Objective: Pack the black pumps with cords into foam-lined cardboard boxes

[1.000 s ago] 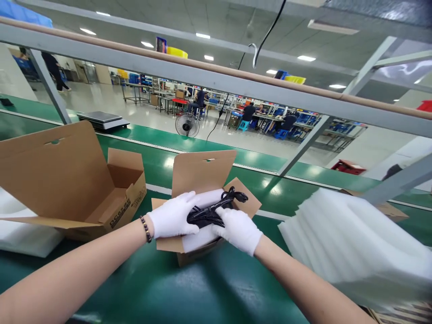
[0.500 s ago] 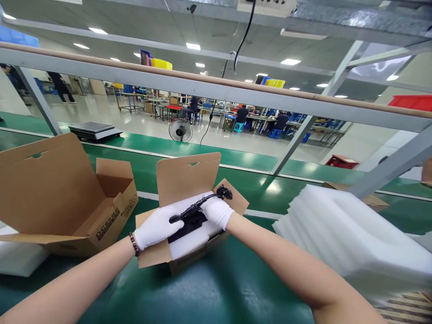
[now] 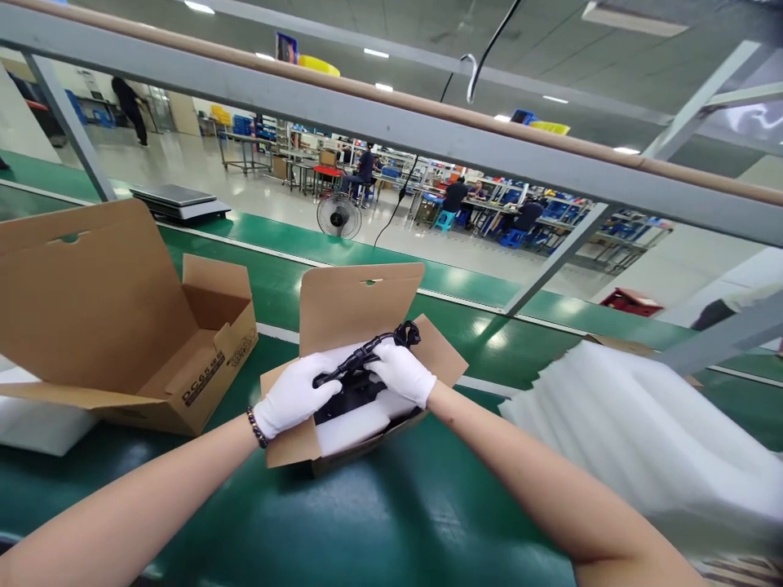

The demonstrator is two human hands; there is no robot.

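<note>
A bundled black power cord [image 3: 360,357] lies slantwise across an open cardboard box [image 3: 360,302]. My left hand [image 3: 297,397], in a white glove, pinches its near left end between thumb and fingers. My right hand [image 3: 400,373], also gloved, has its fingers closed round the cord near the plug end at the far right. Under the cord, a black item [image 3: 348,399] sits between pieces of white foam [image 3: 353,428] inside the box. The hands and cord hide part of it, so its kind is unclear.
On the left stands a second open carton [image 3: 208,371], with white foam beside it. A stack of white foam sheets [image 3: 636,424] leans at the right. Behind are a flat scale [image 3: 177,200], a fan [image 3: 338,216] and a metal frame [image 3: 391,122] across the green bench.
My view has shifted, so the bench and boxes appear higher. Relative to the box, the cord and my right hand have moved slightly left. Both hands still hold the cord.
</note>
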